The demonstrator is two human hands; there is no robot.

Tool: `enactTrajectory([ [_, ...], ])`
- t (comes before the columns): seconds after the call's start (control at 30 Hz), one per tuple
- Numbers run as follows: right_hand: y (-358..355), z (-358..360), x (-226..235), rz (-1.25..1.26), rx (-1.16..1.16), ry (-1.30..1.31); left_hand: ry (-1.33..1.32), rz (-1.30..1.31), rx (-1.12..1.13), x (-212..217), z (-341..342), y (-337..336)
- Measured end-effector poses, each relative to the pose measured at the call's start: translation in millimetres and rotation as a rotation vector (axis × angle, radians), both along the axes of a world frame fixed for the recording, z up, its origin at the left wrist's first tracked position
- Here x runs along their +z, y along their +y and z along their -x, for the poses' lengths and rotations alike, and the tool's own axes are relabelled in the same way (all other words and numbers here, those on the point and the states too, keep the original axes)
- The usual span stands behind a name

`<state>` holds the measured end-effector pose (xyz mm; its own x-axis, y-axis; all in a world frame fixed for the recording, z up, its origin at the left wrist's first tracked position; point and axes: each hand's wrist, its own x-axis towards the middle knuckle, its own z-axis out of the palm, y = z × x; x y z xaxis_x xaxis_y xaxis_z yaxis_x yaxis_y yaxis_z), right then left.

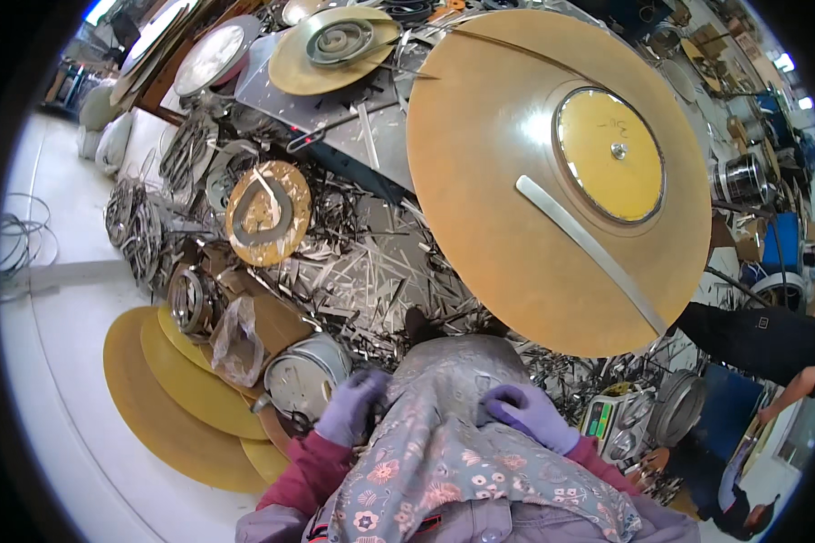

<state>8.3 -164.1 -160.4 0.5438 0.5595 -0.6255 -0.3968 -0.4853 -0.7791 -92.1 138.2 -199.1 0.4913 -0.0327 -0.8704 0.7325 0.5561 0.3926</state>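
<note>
Open room before one large round tan disc (480,199)

One curved silver metal strip (590,245) lies on the disc, reaching its edge. In front of the disc, the purple-gloved left hand (351,407) and right hand (527,414) curl by one grey floral apron (462,462); whether the fingers grip I cannot tell.

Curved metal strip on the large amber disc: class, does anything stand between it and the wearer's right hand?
Nothing visible does. The right hand is at the floral apron; toward the curved metal strip, metal scrap lies below, then the large amber disc carries the strip.
</note>
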Motion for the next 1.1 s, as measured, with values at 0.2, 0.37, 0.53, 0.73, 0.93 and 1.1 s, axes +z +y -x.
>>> enactTrajectory([
  [0.2,-28.1,-8.2,18.5,0.033,-0.181,0.12,-0.246,0.056,0.326,-15.5,-105.5,48.2],
  [0.37,-41.7,-34.6,-6.4,0.191,-0.197,-0.016,-0.818,-0.109,-0.928,-1.0,-135.4,-100.1],
  [0.53,-66.3,-49.9,-17.8,0.026,-0.469,0.101,-0.439,0.12,-0.925,-6.9,-140.6,-131.5],
  [0.73,-58.3,-56.6,-12.3,-0.024,-0.436,0.05,-0.364,-0.123,-1.053,4.0,-166.6,-138.7],
  [0.93,-26.0,-63.8,-8.1,-0.07,-0.58,0.026,-0.475,-0.208,-1.126,13.9,-194.1,-113.5],
  [1.1,40.0,-72.4,-2.7,-0.023,-0.682,0.018,-0.753,-0.245,-1.311,-4.3,-215.5,-47.6],
])
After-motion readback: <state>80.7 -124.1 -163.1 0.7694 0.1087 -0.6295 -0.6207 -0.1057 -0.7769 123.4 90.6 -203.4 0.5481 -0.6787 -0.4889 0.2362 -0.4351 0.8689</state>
